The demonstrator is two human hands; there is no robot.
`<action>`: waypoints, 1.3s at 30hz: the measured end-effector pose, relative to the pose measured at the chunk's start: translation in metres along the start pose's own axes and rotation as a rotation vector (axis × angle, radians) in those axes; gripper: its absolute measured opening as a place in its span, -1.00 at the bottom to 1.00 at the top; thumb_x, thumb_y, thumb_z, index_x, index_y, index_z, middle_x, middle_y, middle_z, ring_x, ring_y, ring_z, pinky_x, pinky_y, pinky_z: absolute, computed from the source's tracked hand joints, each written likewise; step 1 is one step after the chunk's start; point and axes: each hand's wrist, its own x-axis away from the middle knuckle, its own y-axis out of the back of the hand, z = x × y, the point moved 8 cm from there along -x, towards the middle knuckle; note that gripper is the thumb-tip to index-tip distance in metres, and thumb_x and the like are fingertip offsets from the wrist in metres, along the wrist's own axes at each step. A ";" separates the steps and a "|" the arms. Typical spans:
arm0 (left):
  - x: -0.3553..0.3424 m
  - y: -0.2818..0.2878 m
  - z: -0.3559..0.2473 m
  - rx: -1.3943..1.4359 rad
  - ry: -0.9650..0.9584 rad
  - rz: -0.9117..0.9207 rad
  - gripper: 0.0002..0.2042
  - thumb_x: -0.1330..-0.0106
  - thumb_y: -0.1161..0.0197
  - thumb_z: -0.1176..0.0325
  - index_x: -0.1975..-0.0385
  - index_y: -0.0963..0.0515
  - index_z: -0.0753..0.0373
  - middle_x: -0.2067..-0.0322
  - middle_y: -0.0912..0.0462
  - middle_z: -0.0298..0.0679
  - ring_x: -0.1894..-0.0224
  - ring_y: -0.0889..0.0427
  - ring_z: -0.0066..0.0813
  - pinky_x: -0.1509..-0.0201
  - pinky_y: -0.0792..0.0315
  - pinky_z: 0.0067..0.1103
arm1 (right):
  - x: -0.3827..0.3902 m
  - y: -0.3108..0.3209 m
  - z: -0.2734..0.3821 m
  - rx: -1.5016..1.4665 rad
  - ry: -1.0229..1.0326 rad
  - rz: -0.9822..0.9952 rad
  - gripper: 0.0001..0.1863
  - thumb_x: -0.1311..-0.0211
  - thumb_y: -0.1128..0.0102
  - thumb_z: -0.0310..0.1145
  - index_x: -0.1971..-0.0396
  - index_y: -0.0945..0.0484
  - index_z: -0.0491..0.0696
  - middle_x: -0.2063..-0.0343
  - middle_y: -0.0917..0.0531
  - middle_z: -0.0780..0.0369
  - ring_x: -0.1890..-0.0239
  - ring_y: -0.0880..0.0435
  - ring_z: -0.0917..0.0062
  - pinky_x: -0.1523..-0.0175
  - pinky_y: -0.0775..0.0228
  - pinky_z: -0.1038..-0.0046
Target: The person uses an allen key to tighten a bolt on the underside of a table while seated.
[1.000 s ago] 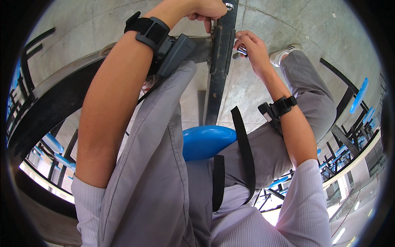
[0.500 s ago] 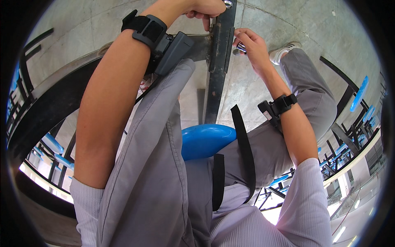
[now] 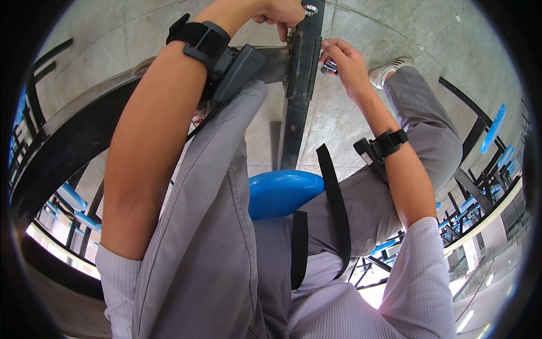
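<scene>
My left hand (image 3: 282,12) is at the top edge over the black metal beam (image 3: 305,68), fingers curled, one fingertip reaching down beside a bolt (image 3: 290,38). A shiny metal ring (image 3: 310,10), looking like a wrench's ring end, shows at its fingers; the rest is hidden. On the beam's right side, my right hand (image 3: 348,62) is closed around a small shiny metal tool (image 3: 330,66) whose kind I cannot make out. Its thumb and forefinger come together close to the beam's edge.
A black crossbar (image 3: 276,62) meets the beam from the left. Between my legs is a blue seat (image 3: 285,192); a black strap (image 3: 336,209) lies across my right thigh. Black frames with blue seats (image 3: 493,129) stand at both sides, and my right shoe (image 3: 389,70) rests on the concrete floor.
The shiny ring by my left hand has shifted slightly down and left, the hand moving a little with it. The metal tool in my right hand has turned slightly.
</scene>
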 end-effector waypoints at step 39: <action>-0.002 -0.010 -0.006 -0.057 -0.090 -0.004 -0.70 0.21 -0.33 0.39 0.41 -0.59 0.34 0.40 -0.62 -0.05 0.36 -0.55 -0.26 0.30 -0.41 -0.40 | 0.000 -0.002 0.001 -0.058 0.023 0.027 -0.74 -0.14 -0.03 -0.23 0.33 -0.52 -0.11 0.52 -0.55 0.34 0.46 -0.45 0.74 0.44 -0.20 0.67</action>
